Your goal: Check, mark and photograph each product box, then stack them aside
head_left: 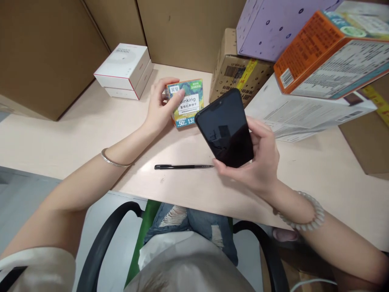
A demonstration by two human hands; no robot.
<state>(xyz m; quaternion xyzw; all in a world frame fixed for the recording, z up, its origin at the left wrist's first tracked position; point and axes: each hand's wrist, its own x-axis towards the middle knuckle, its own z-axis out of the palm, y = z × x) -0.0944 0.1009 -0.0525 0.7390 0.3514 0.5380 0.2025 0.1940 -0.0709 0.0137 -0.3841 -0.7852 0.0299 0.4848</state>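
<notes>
My left hand [162, 101] is closed around the left side of a small biscuit box [190, 111], thumb on its printed front. The box is green, yellow and blue with a white label, and the phone hides its lower right corner. In my right hand [263, 158] is a black smartphone [229, 132], gripped by its right and lower edges. Its screen is dark and tilted towards me. A black pen [182, 166] lies on the table below the biscuit box, its tip end close to my right thumb.
Two stacked white power bank boxes [124, 67] stand at the back left, by large cardboard boxes [45, 52]. On the right are a brown carton [231, 71], a purple box [264, 28] and an orange box [313, 52] atop a white box [282, 117]. Chair armrests flank the table's front edge.
</notes>
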